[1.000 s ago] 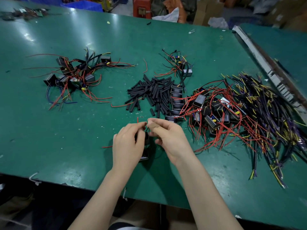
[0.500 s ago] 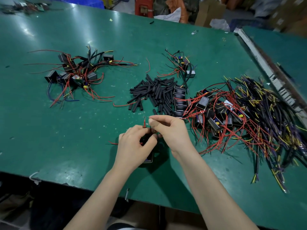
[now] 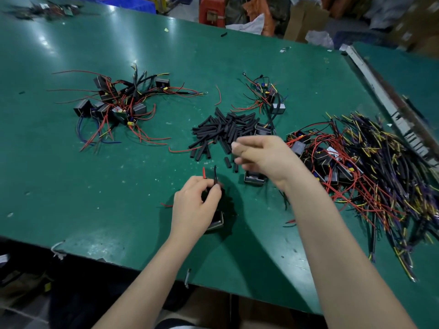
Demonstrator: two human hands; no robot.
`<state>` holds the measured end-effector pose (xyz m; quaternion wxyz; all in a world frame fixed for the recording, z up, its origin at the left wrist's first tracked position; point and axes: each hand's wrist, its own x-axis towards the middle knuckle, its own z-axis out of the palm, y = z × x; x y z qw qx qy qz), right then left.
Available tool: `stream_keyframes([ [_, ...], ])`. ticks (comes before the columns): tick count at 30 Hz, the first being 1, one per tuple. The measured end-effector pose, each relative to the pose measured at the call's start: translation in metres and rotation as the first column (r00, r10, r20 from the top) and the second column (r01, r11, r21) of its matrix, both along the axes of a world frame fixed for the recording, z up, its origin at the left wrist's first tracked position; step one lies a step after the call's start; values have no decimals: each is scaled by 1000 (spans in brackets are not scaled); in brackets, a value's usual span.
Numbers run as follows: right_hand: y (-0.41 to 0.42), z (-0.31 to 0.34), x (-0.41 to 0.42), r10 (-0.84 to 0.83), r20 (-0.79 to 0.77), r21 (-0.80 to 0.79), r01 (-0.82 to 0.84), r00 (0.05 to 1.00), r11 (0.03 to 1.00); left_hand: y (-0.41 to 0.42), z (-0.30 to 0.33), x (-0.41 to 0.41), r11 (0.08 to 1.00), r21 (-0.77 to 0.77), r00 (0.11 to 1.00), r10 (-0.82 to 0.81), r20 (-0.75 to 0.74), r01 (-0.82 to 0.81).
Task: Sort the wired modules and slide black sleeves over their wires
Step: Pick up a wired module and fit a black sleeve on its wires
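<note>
Small pile of sleeved modules [image 3: 116,103] far left, looks done. Left hand [image 3: 193,207] pinches wires of module [image 3: 217,223] near table edge. Black sleeves [image 3: 223,131] centre. Right hand [image 3: 263,157] blurred above them, grip unclear. Big unsorted pile [image 3: 356,167] right, most left.

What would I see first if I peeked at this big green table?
The huge tangle of red, yellow and black wires with small black box modules on the right of the green table grabs the eye first. In the middle lies a heap of short black tube sleeves, with the right hand above its near edge. Nearer, the left hand pinches a module's red and black wires.
</note>
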<state>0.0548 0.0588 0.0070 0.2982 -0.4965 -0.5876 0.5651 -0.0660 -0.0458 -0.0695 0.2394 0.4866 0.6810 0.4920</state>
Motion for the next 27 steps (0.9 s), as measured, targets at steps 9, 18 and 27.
stream_keyframes([
  [9, 10, -19, -48, -63, 908, 221, -343, 415, 913, 2, -4, -1, 999, 36, 998, 10, -59, -8],
  [18, 11, -28, -40, 92, 849, 168, -431, 520, 887, 1, -5, -1, 998, 57, 999, -5, -44, 8],
  [27, -38, -43, -7, -264, -197, 139, 294, 944, 946, -1, -6, -1, 996, 87, 999, -20, -38, 24],
])
